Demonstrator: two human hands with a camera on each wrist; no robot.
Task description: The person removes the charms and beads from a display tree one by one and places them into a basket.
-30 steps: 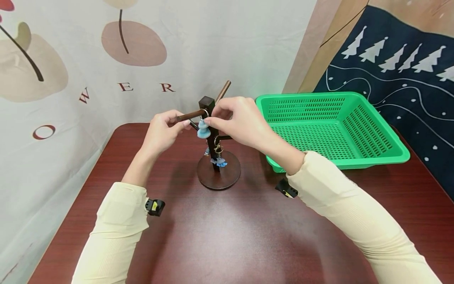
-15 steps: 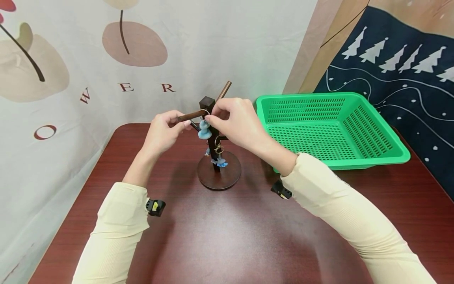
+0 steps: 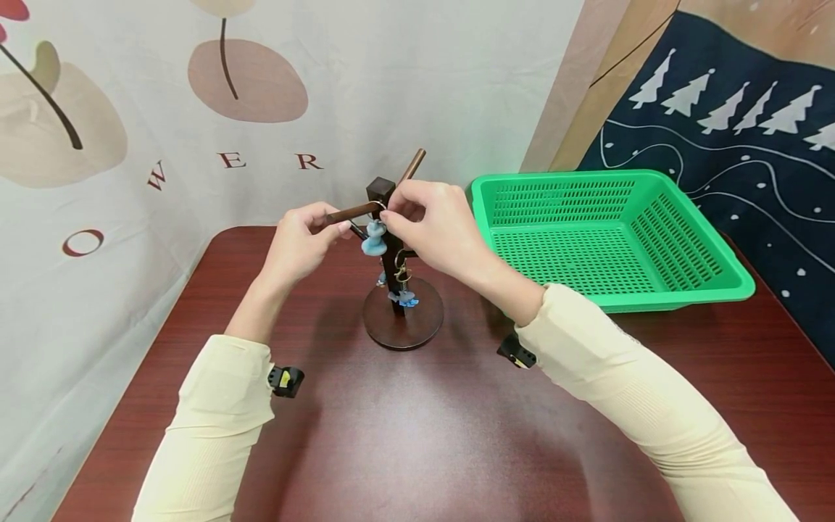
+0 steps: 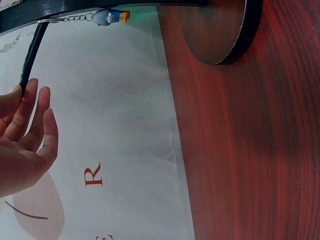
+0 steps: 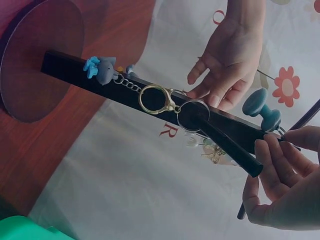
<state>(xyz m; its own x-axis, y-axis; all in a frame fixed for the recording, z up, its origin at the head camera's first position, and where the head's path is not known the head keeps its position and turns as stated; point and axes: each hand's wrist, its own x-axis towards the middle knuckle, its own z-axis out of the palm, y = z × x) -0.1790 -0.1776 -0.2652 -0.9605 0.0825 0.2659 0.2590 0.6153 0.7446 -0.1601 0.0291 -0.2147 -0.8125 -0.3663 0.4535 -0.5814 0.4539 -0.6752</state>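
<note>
A dark wooden stand with several pegs rises from a round base. My left hand pinches the end of a dark peg, thumb against fingers. By the post, my right hand pinches the ring end of a blue keychain, whose rounded double-lobed charm hangs below the upper brown peg. That ring lies around the peg near the post; fingertips partly hide it. Lower down hangs a keychain with a grey-blue figure and a gold clasp ring. Another small figure charm hangs behind.
A green plastic basket stands at the right on the reddish-brown table. Behind the table hangs a pale printed cloth. More pegs stick out from the post, one toward the back.
The right forearm has shifted slightly left, its fingers staying at the keychain ring. The blue charm swings a little. My left hand keeps its place on the peg.
</note>
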